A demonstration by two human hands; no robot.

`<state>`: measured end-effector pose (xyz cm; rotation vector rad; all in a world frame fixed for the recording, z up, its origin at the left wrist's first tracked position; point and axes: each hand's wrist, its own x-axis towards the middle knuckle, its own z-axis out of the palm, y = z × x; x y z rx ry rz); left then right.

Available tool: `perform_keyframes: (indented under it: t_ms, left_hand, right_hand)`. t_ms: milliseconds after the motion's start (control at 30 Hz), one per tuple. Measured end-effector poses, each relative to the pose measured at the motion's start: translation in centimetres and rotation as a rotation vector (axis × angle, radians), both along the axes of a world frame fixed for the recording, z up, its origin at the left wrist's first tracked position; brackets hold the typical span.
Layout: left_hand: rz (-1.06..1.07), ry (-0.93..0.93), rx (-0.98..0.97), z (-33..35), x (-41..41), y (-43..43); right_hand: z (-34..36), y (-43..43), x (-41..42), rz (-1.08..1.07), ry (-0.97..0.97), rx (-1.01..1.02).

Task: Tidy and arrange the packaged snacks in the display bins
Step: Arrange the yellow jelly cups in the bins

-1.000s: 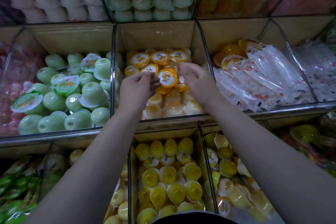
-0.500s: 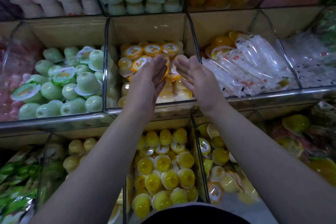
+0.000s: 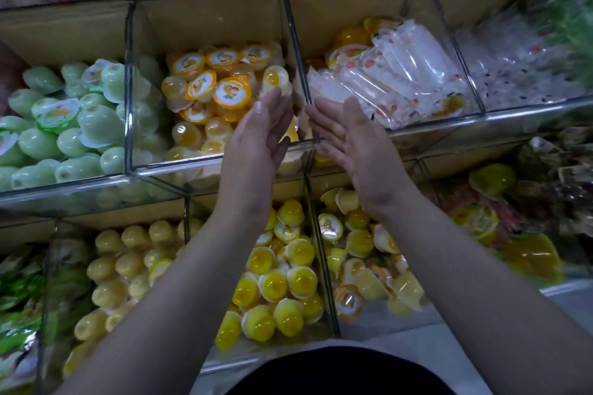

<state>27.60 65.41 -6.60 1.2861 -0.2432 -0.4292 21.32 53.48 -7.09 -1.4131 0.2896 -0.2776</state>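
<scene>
Rows of clear bins [image 3: 64, 192], each keeping one snack apart: green cups [image 3: 93, 125] left, sachets [image 3: 394, 80] right, yellow cups [image 3: 279, 279] below; the middle bin [image 3: 205, 16] holds heaped orange cups [image 3: 231, 91], some tipped; left hand [image 3: 256, 144] and right hand [image 3: 353, 144] hover over its front, palms facing, fingers straight, empty, slightly apart, seemingly poised to gather cups.

Jelly cups [image 3: 221, 86] are lying heaped in the middle bin [image 3: 208, 19] of the far row. Another heap of cups [image 3: 73, 125] is sitting in the bin to its left, and long packets [image 3: 394, 80] are lying in the bin to its right. Nearer, a lower row of bins is holding more cups [image 3: 279, 282]. The left hand [image 3: 256, 151] and right hand [image 3: 356, 151] are hovering apart, one on either side of the divider between the middle and right bins.
</scene>
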Motion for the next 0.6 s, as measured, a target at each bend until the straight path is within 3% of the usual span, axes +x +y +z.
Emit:
perform_keyframes:
  t_ms: [600]
  left_hand:
    - [-0.074,0.118,-0.025,-3.8,-6.8,-4.3]
  right_hand:
    - [-4.5,-5.7,-6.5,0.022,0.121,0.105]
